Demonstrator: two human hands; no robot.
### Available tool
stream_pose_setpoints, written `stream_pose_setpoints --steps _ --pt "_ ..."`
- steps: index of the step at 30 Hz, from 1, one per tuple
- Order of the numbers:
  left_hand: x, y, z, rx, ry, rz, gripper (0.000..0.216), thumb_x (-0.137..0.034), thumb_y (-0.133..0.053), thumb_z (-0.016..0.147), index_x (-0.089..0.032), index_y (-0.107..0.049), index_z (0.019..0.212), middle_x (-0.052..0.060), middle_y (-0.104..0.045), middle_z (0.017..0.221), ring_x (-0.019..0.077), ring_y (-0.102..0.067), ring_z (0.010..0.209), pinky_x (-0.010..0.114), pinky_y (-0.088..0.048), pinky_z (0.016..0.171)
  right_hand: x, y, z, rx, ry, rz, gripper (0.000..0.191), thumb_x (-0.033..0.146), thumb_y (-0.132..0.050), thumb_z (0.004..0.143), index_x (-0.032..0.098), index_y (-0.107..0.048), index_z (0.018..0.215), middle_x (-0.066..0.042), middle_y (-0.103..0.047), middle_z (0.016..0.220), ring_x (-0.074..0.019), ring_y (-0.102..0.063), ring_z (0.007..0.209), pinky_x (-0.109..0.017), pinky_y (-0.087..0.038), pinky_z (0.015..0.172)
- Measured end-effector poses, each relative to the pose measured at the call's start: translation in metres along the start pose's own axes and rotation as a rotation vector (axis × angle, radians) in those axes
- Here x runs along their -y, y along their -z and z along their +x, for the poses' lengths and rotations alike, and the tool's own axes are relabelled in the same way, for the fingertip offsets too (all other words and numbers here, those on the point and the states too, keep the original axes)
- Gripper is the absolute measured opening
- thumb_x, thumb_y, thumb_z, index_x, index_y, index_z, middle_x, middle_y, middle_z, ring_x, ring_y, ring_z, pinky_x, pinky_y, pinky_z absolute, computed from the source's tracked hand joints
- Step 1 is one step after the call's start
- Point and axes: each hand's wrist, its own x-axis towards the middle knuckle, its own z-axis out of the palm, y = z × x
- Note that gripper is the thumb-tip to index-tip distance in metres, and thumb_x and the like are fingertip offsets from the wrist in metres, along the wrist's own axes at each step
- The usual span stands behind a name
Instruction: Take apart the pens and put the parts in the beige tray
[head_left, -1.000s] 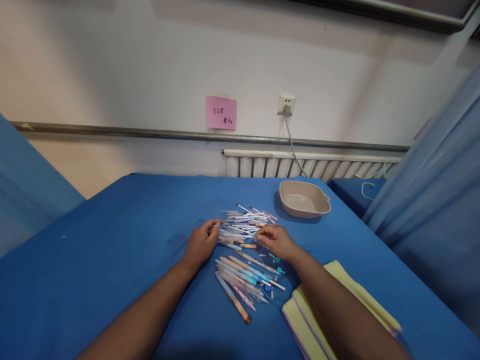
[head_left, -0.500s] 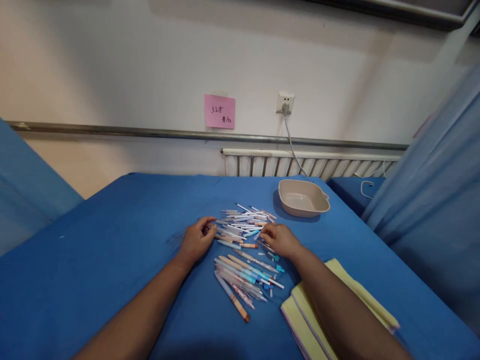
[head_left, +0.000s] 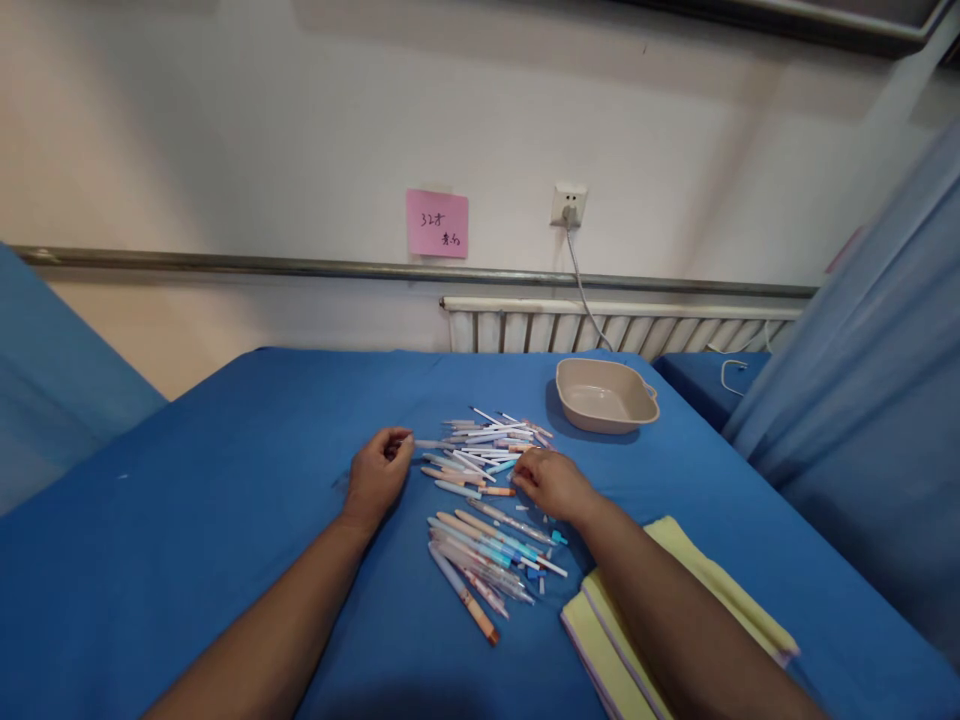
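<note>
A scatter of several pens and thin refills (head_left: 487, 450) lies in the middle of a table under a blue cloth (head_left: 225, 480). A second bunch of pens (head_left: 480, 565) lies nearer to me. My left hand (head_left: 377, 475) rests at the left edge of the far scatter, fingers curled and pinched on the end of a thin pen (head_left: 431, 444). At the right side of the scatter my right hand (head_left: 551, 483) lies with its fingers closed on something small that I cannot make out.
A beige shallow dish (head_left: 606, 396) stands empty at the back right of the table. Folded yellow cloths (head_left: 637, 640) lie under my right forearm. A radiator (head_left: 615, 330), a wall socket (head_left: 568, 205) and a pink note (head_left: 437, 224) are behind. Blue curtains (head_left: 870, 400) hang to the right.
My left hand has drawn leftward, away from the pile, pulling a thin pen out with it. My right hand has shifted only slightly.
</note>
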Motion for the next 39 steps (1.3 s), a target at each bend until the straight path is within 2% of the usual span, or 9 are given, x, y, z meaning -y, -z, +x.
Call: stream_pose_setpoints --steps 7,15,19,22,26,30,33,36,39 --pt "-0.002 -0.003 -0.003 0.248 -0.076 0.170 0.032 -0.044 -0.046 0.078 -0.017 -0.063 0.083 0.001 -0.064 0.069 0.0179 -0.059 0.065 0.025 -0.041 0.060 0.003 0.002 -0.001 -0.009 0.017 -0.063 0.014 0.025 -0.053 0.086 0.018 -0.063 0.091 -0.007 -0.064 0.093 -0.0169 -0.056 0.087 -0.027 -0.039 0.079" --pt "0.001 0.004 0.004 0.168 0.013 0.183 0.042 -0.053 -0.041 0.081 -0.018 -0.058 0.064 -0.003 -0.051 0.053 0.0145 -0.050 0.054 0.023 -0.031 0.050 0.005 0.004 -0.002 -0.059 0.041 -0.022 0.014 0.025 -0.051 0.087 0.017 -0.062 0.089 -0.007 -0.064 0.091 -0.0170 -0.057 0.087 -0.027 -0.039 0.079" --pt "0.000 0.004 0.005 0.090 0.052 0.155 0.044 -0.056 -0.043 0.080 -0.018 -0.055 0.061 -0.004 -0.047 0.050 0.0137 -0.047 0.051 0.023 -0.030 0.049 0.017 0.006 -0.006 -0.010 0.058 0.041 0.013 0.027 -0.052 0.085 0.020 -0.063 0.086 -0.004 -0.065 0.084 -0.0152 -0.058 0.078 -0.025 -0.038 0.069" --pt "-0.003 -0.002 0.001 0.127 0.041 0.064 0.043 -0.056 -0.046 0.078 -0.017 -0.059 0.067 -0.003 -0.053 0.055 0.0141 -0.050 0.055 0.023 -0.034 0.051 0.027 0.004 -0.009 0.098 0.092 0.070 0.011 0.027 -0.057 0.081 0.021 -0.064 0.088 -0.002 -0.066 0.081 -0.0141 -0.057 0.072 -0.023 -0.036 0.064" --pt "-0.008 -0.017 -0.011 0.251 0.002 -0.072 0.039 -0.053 -0.050 0.078 -0.016 -0.063 0.078 0.000 -0.062 0.067 0.0160 -0.057 0.063 0.024 -0.042 0.058 0.035 0.004 -0.012 0.199 0.104 -0.008 0.014 0.027 -0.059 0.078 0.021 -0.064 0.089 -0.003 -0.066 0.085 -0.0154 -0.058 0.076 -0.024 -0.035 0.063" --pt "-0.013 -0.029 -0.023 0.396 -0.078 -0.189 0.037 -0.042 -0.054 0.078 -0.016 -0.061 0.102 0.004 -0.068 0.087 0.0190 -0.062 0.078 0.029 -0.049 0.071 0.041 0.008 -0.012 0.238 0.103 -0.088 0.017 0.021 -0.054 0.079 0.020 -0.063 0.093 -0.004 -0.066 0.092 -0.0163 -0.058 0.081 -0.025 -0.034 0.064" --pt "-0.018 -0.028 -0.028 0.422 -0.204 -0.112 0.038 -0.035 -0.057 0.078 -0.018 -0.058 0.113 0.006 -0.067 0.100 0.0200 -0.061 0.086 0.033 -0.048 0.079 0.040 0.008 -0.011 0.231 0.083 -0.063 0.019 0.019 -0.053 0.079 0.019 -0.062 0.095 -0.005 -0.065 0.093 -0.0166 -0.057 0.082 -0.025 -0.035 0.067" --pt "-0.023 -0.021 -0.030 0.395 -0.342 -0.046 0.032 -0.031 -0.057 0.080 -0.019 -0.061 0.110 0.007 -0.066 0.104 0.0204 -0.059 0.093 0.034 -0.045 0.084 0.031 -0.001 -0.007 0.156 0.029 0.153 0.017 0.018 -0.052 0.081 0.019 -0.060 0.095 -0.003 -0.064 0.087 -0.0140 -0.056 0.077 -0.023 -0.037 0.066" --pt "-0.028 -0.016 -0.032 0.487 -0.460 -0.060 0.028 -0.031 -0.059 0.080 -0.020 -0.062 0.106 0.006 -0.065 0.104 0.0200 -0.057 0.098 0.033 -0.043 0.088 0.021 -0.015 -0.002 0.131 -0.049 0.458 0.015 0.021 -0.050 0.084 0.018 -0.058 0.096 0.001 -0.060 0.075 -0.0107 -0.051 0.064 -0.020 -0.037 0.057"
